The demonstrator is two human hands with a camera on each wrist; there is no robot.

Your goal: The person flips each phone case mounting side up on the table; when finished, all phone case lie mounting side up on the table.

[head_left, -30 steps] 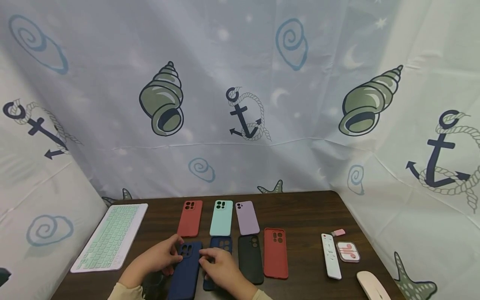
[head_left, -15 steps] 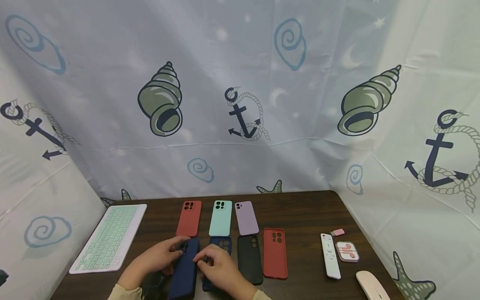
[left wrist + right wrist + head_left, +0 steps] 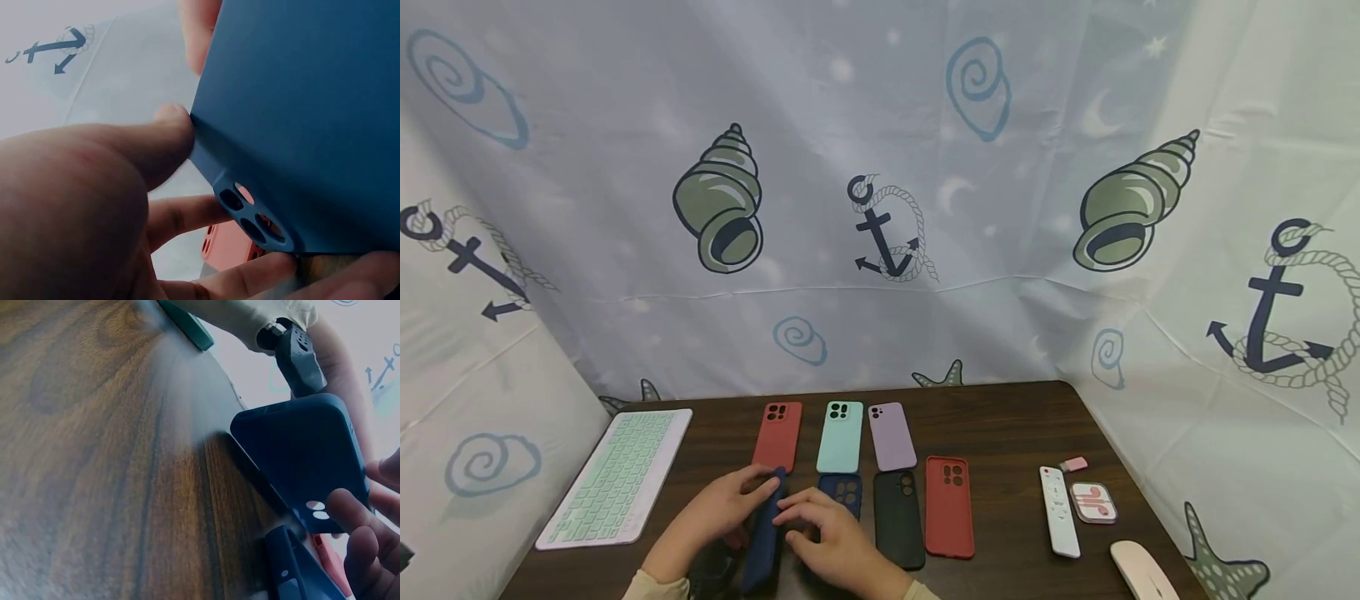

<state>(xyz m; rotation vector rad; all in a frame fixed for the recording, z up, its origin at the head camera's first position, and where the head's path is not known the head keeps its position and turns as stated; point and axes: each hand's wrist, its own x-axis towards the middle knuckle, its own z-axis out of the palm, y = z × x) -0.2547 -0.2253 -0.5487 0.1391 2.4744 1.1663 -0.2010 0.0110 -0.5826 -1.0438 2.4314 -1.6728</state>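
My left hand (image 3: 718, 504) grips a dark blue phone case (image 3: 765, 533) at its camera-hole end, thumb on one side and fingers on the other. The case stands tilted, nearly edge-on in the head view. Its smooth back (image 3: 300, 106) faces the left wrist view, while light shows through its camera holes in both wrist views. My right hand (image 3: 835, 542) is beside the case with fingers loosely bent, fingertips right at its edge. Under that hand lies a second blue case (image 3: 841, 492), partly hidden. A black case (image 3: 898, 518) is just right of it.
Behind lie a red case (image 3: 777, 435), a mint case (image 3: 840, 437) and a lilac case (image 3: 892, 437). Another red case (image 3: 948, 507) is right of the black one. A keyboard (image 3: 617, 477) sits left; a remote (image 3: 1059, 511), earphone box (image 3: 1093, 502), pink USB stick (image 3: 1074, 464) and mouse (image 3: 1144, 571) sit right.
The blue case has turned from showing its back to nearly edge-on in the head view. My right hand's fingers have loosened from its edge and shifted slightly left.
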